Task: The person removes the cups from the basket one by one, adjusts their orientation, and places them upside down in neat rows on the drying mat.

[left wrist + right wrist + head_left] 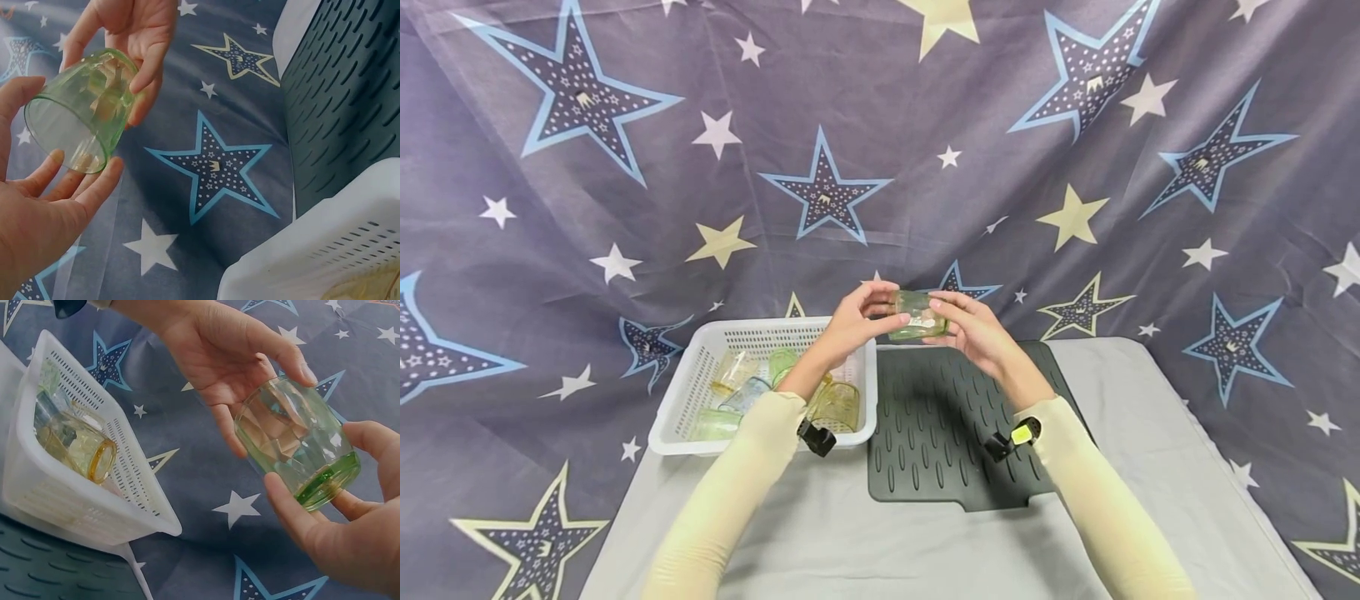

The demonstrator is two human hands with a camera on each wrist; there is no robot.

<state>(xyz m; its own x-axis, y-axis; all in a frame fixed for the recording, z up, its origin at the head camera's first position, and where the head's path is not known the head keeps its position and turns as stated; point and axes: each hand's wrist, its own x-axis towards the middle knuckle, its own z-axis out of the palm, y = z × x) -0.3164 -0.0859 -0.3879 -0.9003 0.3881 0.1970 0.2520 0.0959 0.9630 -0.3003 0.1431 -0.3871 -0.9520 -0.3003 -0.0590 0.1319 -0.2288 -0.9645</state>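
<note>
A clear green glass (917, 315) lies sideways in the air between both hands, above the back of the dark ridged mat (955, 417). The left hand (853, 321) holds its rim end between thumb and fingers. At the thick green base, the right hand (973, 329) grips with thumb and fingers. In the left wrist view the open mouth of the glass (69, 134) faces the left palm. The right wrist view shows the glass (297, 440) tilted, with fingertips of both hands on its wall.
Left of the mat stands a white perforated basket (681, 400) holding several glasses, among them a green one (715, 425) and an amber one (837, 406). A light grey cloth (880, 550) covers the table. Behind it hangs a star-patterned curtain (925, 208).
</note>
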